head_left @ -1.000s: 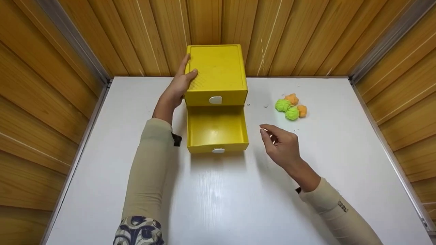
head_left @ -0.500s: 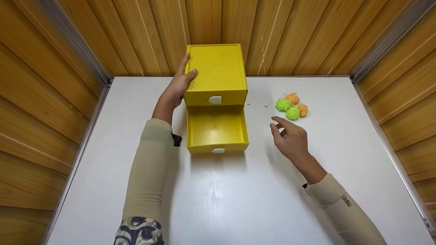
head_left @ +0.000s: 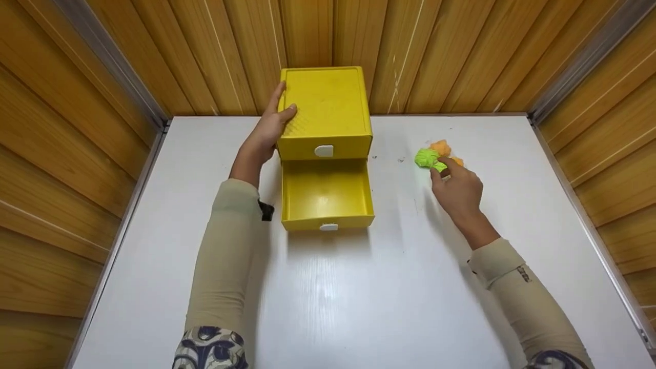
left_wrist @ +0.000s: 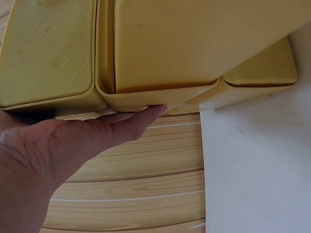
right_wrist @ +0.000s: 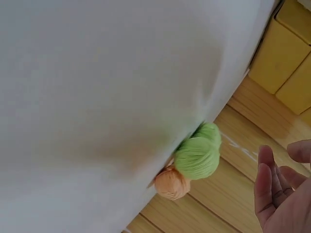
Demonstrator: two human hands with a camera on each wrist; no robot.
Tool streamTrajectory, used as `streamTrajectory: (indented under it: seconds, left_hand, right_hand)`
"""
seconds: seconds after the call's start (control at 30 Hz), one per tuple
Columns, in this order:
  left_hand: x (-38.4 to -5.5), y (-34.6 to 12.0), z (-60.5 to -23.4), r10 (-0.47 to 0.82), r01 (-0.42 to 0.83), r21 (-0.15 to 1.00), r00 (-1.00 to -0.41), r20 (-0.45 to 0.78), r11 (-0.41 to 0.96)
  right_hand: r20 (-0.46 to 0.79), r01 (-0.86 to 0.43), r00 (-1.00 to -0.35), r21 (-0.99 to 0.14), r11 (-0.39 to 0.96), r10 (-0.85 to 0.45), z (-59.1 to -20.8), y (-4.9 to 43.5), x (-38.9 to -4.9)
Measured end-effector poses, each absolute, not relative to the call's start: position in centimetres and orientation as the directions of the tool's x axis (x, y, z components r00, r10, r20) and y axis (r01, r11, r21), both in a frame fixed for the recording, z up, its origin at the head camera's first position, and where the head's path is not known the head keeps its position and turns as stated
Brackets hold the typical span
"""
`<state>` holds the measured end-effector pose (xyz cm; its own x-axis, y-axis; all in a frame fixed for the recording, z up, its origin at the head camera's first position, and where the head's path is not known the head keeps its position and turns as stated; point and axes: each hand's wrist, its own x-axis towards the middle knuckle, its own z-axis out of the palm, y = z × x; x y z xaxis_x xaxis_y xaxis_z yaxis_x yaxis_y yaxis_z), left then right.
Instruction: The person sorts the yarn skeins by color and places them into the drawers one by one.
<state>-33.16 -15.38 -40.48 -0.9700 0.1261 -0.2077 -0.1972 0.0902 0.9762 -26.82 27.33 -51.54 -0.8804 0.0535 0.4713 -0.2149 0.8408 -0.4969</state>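
A yellow two-tier drawer box (head_left: 328, 102) stands at the back of the table, its lower drawer (head_left: 325, 192) pulled out with nothing in it. My left hand (head_left: 266, 130) rests on the box's left side, thumb over the top edge. In the left wrist view its fingers (left_wrist: 138, 121) lie nearly straight along the yellow wall. My right hand (head_left: 458, 192) is over a cluster of wound, yarn-like balls, thumb and fingers apart. A green ball (head_left: 425, 158) and an orange ball (head_left: 441, 147) show beside it; the hand partly hides another green ball (right_wrist: 197, 158) and another orange ball (right_wrist: 172, 183).
The white table (head_left: 318, 297) carries the box and the balls, with tiny dark specks between them. Wood-patterned walls (head_left: 451, 56) close in the back and both sides. The upper drawer with its white handle (head_left: 324, 150) is closed.
My right hand has moved away from the box, rightward and back, to the cluster of balls. My left hand and the drawer box have stayed in place.
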Motion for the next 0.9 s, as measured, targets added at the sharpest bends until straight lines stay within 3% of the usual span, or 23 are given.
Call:
streamTrajectory:
  seconds: [0.37, 0.9]
  left_hand:
    - [-33.1, -15.5, -40.3, 0.120, -0.211, 0.974, -0.968, -0.220, 0.088]
    - [-33.1, -15.2, -40.3, 0.117, -0.204, 0.975, -0.970, -0.214, 0.093]
  right_hand:
    - [0.138, 0.064, -0.980, -0.449, 0.891, 0.140, -52.1, 29.0, -30.3]
    - [0.010, 0.081, -0.996, -0.367, 0.927, 0.091, -52.6, 29.7, -32.0]
